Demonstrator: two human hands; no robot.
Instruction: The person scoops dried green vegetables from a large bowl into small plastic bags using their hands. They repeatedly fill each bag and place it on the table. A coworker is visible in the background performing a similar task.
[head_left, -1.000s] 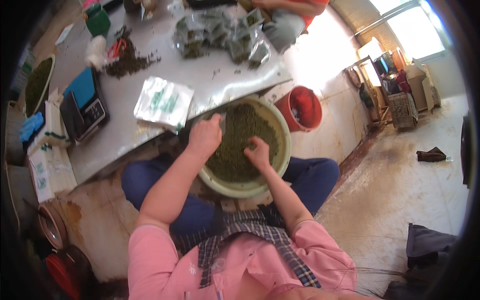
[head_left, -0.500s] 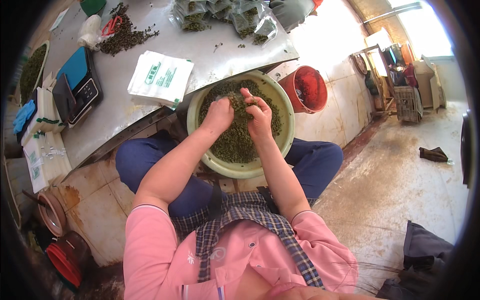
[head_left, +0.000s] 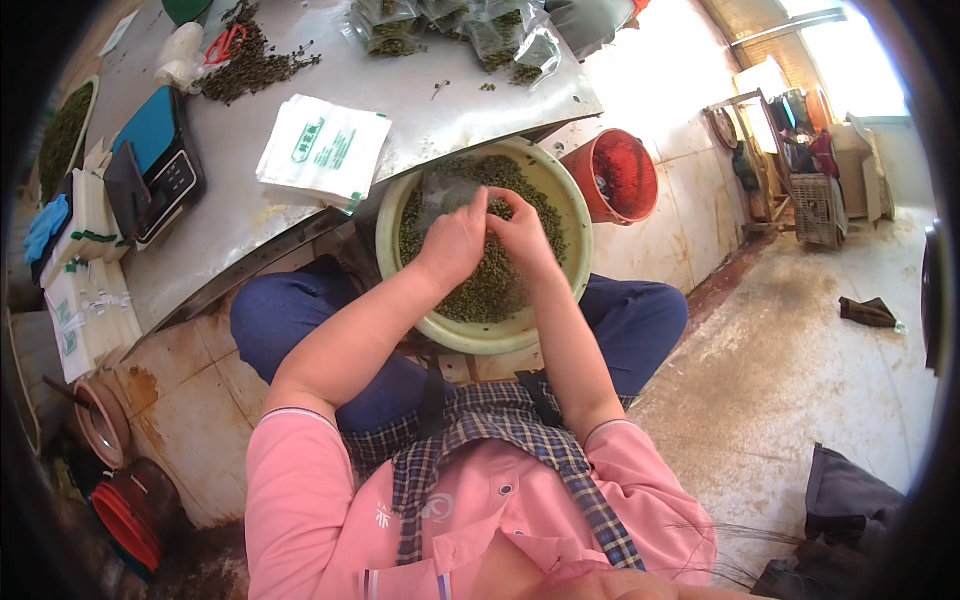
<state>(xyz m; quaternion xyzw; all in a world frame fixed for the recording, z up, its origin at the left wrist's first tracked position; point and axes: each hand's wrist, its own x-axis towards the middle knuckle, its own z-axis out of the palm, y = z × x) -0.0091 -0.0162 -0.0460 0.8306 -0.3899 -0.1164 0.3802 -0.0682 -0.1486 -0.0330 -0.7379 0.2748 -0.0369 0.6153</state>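
A wide pale-green basin (head_left: 582, 240), filled with small dark-green peppercorn-like grains (head_left: 490, 290), sits between my knees. Over it, my left hand (head_left: 455, 240) is closed on a clear plastic bag (head_left: 442, 198), which hangs off its far-left side above the grains. My right hand (head_left: 522, 235) is closed too, thumb and fingers pinched together and meeting the left fingertips. What lies in that pinch is too small to make out. How much the bag contains is hard to see.
The steel table (head_left: 440, 120) bears a stack of white printed bags (head_left: 325, 150), filled clear bags (head_left: 490, 35), a digital scale (head_left: 165, 165), red-handled scissors (head_left: 225, 45) and loose dark grains (head_left: 262, 70). A red bucket (head_left: 625, 175) stands right of the basin.
My right fingers, earlier spread with grains in them, have closed and come against my left fingertips. The plastic bag now shows more clearly beyond my left hand.
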